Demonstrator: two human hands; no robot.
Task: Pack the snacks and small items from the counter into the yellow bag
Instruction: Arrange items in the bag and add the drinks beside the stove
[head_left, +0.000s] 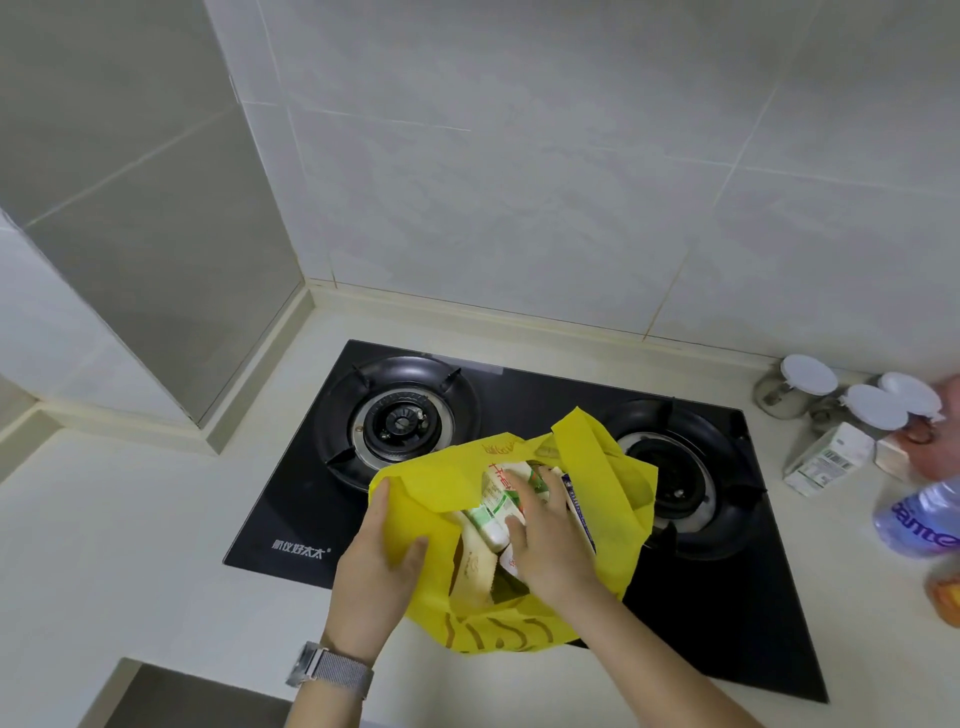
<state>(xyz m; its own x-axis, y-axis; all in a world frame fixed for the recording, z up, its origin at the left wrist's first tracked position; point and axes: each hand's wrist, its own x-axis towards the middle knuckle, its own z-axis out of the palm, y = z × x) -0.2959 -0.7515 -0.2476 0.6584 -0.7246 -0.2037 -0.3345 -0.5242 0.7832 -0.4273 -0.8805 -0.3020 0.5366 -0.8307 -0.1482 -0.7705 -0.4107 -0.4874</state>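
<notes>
The yellow bag (519, 618) sits on the front part of the black stove (727, 623), between its two burners, with its bottom hanging just over the stove's front edge onto the pale surface (130, 545). To the left of the stove the surface runs bare up to a grey boxed column (156, 234) in the corner; behind the stove a narrow strip of surface meets the tiled wall (519, 182). Right of the stove the room is crowded: three white-lidded jars (810, 376) stand near the wall, a small white carton (826, 460) lies in front of them, and a clear bottle with a purple label (919, 514) sits at the frame's edge, with blurred pink and orange things beside it.

The left hand (379, 561), with a mesh-band watch (332, 670) on its wrist, grasps the bag's left rim, fingers curled over the fabric and thumb pressing it from the inside, holding the mouth apart. The right hand (550, 540) reaches into the bag's mouth, fingers spread fairly straight and lying on the packets inside; whether it pinches any of them cannot be told. Inside the bag lie a green-and-white packet (491, 512), a beige packet (470, 566) and a flat box with a blue edge (579, 501), all just beside or under the right hand. One bag handle (587, 467) stands up behind the right hand, toward the right burner.
</notes>
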